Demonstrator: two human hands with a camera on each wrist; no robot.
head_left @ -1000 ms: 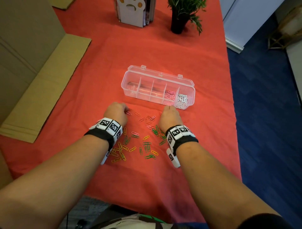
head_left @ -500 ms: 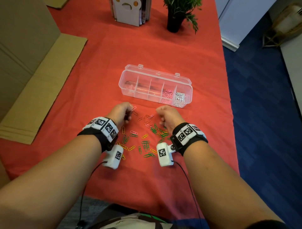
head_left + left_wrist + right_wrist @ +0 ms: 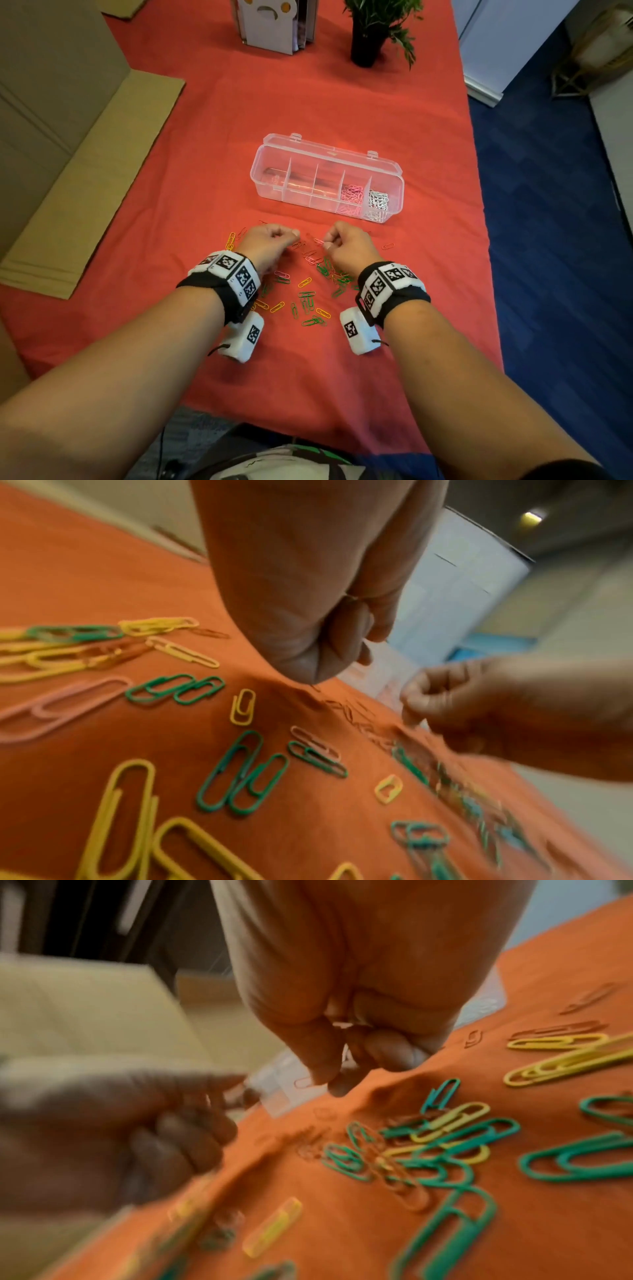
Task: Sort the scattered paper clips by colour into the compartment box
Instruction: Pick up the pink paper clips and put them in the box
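Both hands have been lifted off the cloth and drawn slightly apart since a second ago, when they lay knuckles-up on the clips.

From the head view, the left hand (image 3: 270, 245) and right hand (image 3: 349, 245) are held with fingers curled, just short of the compartment box (image 3: 325, 178). A pink clip (image 3: 319, 242) is pinched at the right fingertips. Whether anything is held in the left hand cannot be told. Behind the box, near the far edge of the tabletop, a card holder (image 3: 274, 24) and a potted plant (image 3: 370, 31) are seen; flattened cardboard (image 3: 85, 192) overlaps the left edge. The red tablecloth (image 3: 342, 102) covers the table, with blue carpet (image 3: 548, 240) to the right. The clear box is open; pink clips (image 3: 352, 197) fill the second compartment from the right and white clips (image 3: 378, 202) the rightmost. The scattered clips (image 3: 308, 301), green, yellow and pink, lie between the wrists, near the front edge.

In the left wrist view, the left fingers are seen curled tight above the cloth, with green clips (image 3: 243, 775) and yellow clips (image 3: 120, 813) close below.

In the right wrist view, thumb and fingertips (image 3: 325, 1066) are pressed together; what they hold is blurred.
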